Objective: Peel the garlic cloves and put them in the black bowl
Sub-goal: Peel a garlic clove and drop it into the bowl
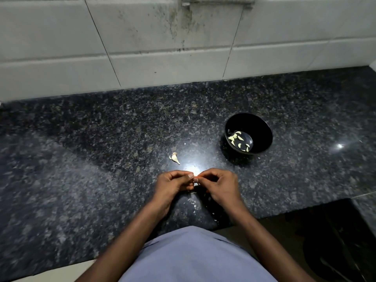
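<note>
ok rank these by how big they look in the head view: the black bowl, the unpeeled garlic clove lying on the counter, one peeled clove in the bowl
1. Round black bowl.
2. Unpeeled whitish garlic clove on the speckled dark granite counter.
3. One pale peeled clove in the bowl, though it lies farther from the camera, so this gap is unsure.

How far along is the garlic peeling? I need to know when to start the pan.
Done: several peeled cloves already lie in the black bowl. In hand: the left hand and right hand pinch one small clove between them over the counter, with skin flakes below. Left: that clove, plus one unpeeled clove on the counter. It looks nearly finished.
</note>
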